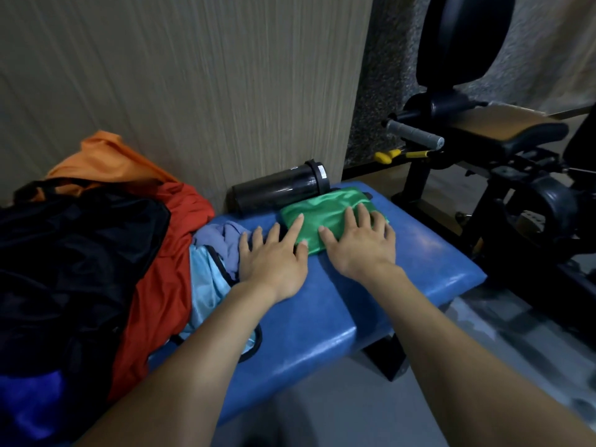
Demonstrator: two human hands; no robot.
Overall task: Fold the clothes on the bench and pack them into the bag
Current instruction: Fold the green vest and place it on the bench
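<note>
A folded green garment (325,209) lies on the blue bench (322,317) near its far right end. My right hand (359,243) presses flat on its right part, fingers straight. My left hand (274,256) lies flat beside it, forefinger and thumb touching the garment's left edge. Left of my hands lie a crumpled lilac cloth (222,240), a light blue garment (206,285) with dark trim and a red garment (161,279). A black bag (71,259) sits at the left, with an orange garment (106,159) behind it.
A black bottle (280,187) lies on its side against the wall, just behind the green garment. Dark gym equipment (503,162) with a grey handle stands to the right of the bench. A blue cloth (32,401) shows at the lower left. Grey floor lies in front.
</note>
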